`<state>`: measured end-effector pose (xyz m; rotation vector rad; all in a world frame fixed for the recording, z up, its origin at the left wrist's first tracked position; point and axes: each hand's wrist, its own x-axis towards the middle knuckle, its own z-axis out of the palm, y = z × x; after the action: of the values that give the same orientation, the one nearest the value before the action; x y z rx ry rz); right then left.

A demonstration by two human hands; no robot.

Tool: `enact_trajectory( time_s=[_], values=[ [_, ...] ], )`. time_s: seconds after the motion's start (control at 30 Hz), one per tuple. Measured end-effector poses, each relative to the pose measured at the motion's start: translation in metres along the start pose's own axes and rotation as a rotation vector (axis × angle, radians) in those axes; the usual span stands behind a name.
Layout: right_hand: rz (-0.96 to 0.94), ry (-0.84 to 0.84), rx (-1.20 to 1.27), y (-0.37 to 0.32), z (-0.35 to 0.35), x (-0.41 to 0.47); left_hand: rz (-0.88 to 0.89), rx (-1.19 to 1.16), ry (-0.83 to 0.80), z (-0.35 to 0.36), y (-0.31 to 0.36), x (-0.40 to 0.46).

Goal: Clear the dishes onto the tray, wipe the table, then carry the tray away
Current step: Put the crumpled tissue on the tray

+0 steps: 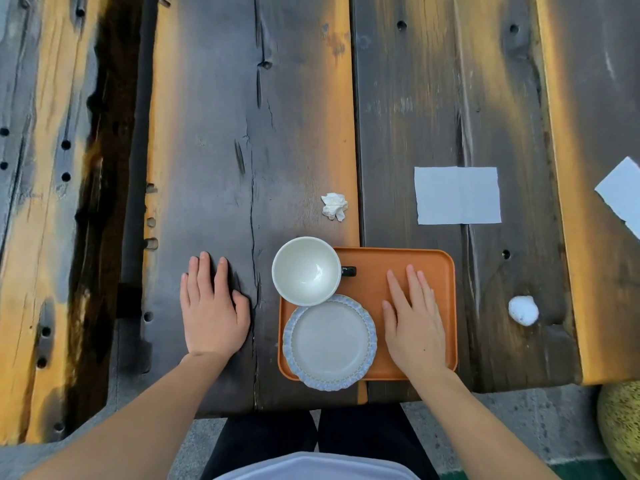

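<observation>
Rough dark wood planks with orange-lit edges fill most of my head view, so that's the bench (242,150) I'm working over, with grey concrete floor (540,424) showing below its near edge.

Orange tray (429,265) sits near the front edge, a bit right of centre. On its left side there's a white cup (306,270), empty, with a dark handle pointing right; it hangs partly over the tray's left rim. Just in front of it is a pale plate with a blue scalloped rim (330,342), also on the tray, its near edge poking out over the tray's front lip. Cup and plate overlap in the picture.

My left hand (211,313) lies flat on the bare wood just left of the tray, palm down, fingers spread, grip holding nothing. My right hand (414,323) lies flat on the tray's empty right half, same deal: open and nothing in the grip.

Loose stuff on the wood: a crumpled tissue (334,206) just beyond the cup, a flat white napkin (458,195) further right, another white sheet (621,195) cut off at the right edge, and a small white paper wad (523,310) right of the tray.

No writing, brands or labels I can read on anything.
</observation>
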<state>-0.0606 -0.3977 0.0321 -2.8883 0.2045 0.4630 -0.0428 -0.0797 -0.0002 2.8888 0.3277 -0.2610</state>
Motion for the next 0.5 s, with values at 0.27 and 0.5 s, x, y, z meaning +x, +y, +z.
enact_trajectory(
  time_s=[0.27,0.5],
  values=[
    [-0.141,0.122,0.267,-0.050,-0.041,0.085,-0.007,0.009,-0.004,0.001,-0.001,0.000],
    [-0.253,0.065,0.201,-0.090,-0.039,0.147,-0.009,0.014,0.007,0.002,0.000,0.001]
  ],
)
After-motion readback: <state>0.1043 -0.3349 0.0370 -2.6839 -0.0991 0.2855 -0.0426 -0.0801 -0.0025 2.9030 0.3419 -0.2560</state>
